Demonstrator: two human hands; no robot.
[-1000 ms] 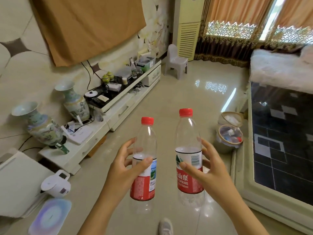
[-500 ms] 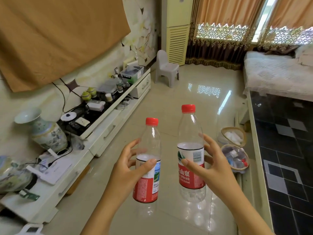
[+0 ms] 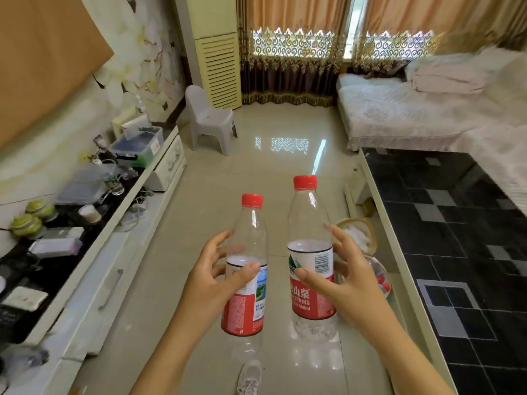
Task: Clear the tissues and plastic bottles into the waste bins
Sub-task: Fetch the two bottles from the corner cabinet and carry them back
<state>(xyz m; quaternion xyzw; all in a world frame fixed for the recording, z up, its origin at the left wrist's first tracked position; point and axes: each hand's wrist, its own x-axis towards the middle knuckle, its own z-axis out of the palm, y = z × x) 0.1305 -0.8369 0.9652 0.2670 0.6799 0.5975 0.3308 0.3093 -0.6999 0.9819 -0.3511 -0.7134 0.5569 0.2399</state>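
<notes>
Left bottle (image 3: 247,269): clear, empty, red cap and label, upright in my left hand (image 3: 212,283).
Right bottle (image 3: 310,260): same kind, upright in my right hand (image 3: 346,283).
Bins (image 3: 360,232): two, just beyond my right hand; tissues in the far one.

- I see open tiled floor (image 3: 256,172) ahead, between the TV cabinet (image 3: 94,280) and the black table (image 3: 456,252).
- A plastic chair (image 3: 209,121) stands far ahead.
</notes>
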